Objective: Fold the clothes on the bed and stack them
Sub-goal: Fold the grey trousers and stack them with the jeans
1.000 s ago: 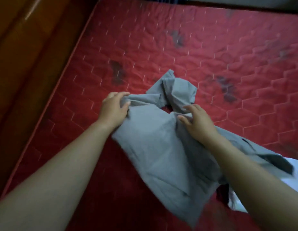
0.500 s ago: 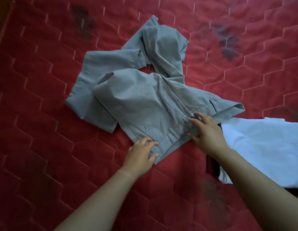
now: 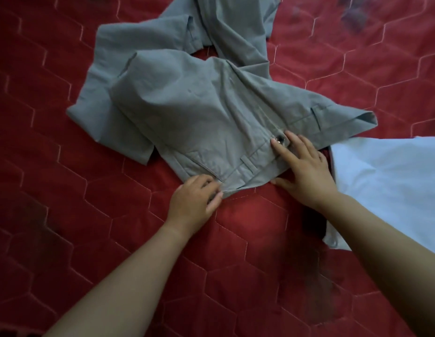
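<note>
A pair of grey trousers (image 3: 192, 100) lies crumpled on the red quilted mattress (image 3: 65, 215), waistband toward me, legs bunched toward the far side. My left hand (image 3: 194, 203) pinches the near left corner of the waistband with curled fingers. With straight fingers, my right hand (image 3: 301, 166) presses flat on the waistband beside the metal button (image 3: 280, 138). A white garment (image 3: 391, 190) lies on the mattress to the right, partly under my right forearm.
Something dark (image 3: 313, 227) pokes out from under the white garment's left edge. Dark stains mark the mattress at the top right (image 3: 352, 15) and the lower left (image 3: 41, 229). Bare mattress stretches left of and in front of the trousers.
The trousers went from held up in both hands to lying on the mattress. Both hands moved down to the waistband, and my view has come closer over it.
</note>
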{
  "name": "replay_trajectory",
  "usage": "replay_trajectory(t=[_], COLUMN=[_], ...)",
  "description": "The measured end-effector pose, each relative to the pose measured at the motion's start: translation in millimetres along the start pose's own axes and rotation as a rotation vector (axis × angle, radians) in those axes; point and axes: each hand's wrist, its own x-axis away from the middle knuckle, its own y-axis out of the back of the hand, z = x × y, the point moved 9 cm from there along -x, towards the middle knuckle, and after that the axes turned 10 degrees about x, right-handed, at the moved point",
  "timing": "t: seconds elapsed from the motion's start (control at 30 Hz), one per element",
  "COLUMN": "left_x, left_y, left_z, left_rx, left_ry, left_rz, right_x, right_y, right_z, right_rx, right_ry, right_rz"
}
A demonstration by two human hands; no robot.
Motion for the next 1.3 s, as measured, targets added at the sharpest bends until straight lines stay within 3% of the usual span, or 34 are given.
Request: replay_trajectory(t=[0.17, 0.27, 0.4, 0.57, 0.8, 0.9, 1.03, 1.3], left_x=[1.9, 9.7, 29.4, 70.7, 125.2, 147.9, 180.0, 222.0], left_y=[58.0, 132.0, 254.5, 383.4, 501.9, 551.6, 611.5, 706.4], left_z=[-8.6, -26.9, -75.9, -135.2, -162.7, -162.1, -152.5, -134.8], left_rx=[0.094, 0.055, 0.082, 0.054, 0.195, 0.166, 0.165, 0.337], left_ry=[0.035, 0.079, 0.067, 0.032, 0.065, 0.058, 0.027, 0.03], left_rz=[-0.141, -0.3, -0.453, -0.54, -0.403, -0.551, -0.751, -1.026], right_x=[3.4, 5.6, 17.0, 51.6, 114.8, 128.0, 128.9, 135.9], right_y=[33.5, 75.3, 150.8, 258.9, 370.2, 397.4, 447.1, 582.0], right_z=[6.6, 10.9, 29.0, 95.0, 153.0, 157.6, 195.6, 300.1], right_rx=[-0.038, -0.025, -0.092, -0.312, -0.181, -0.127, -0.341, -0.557], right_ry=[0.005, -0.094, -0.157, -0.031, 0.031, -0.071, -0.113, -0.217], right_rz=[-0.105, -0.195, -0.18, -0.091, -0.111, -0.137, -0.284, -0.823])
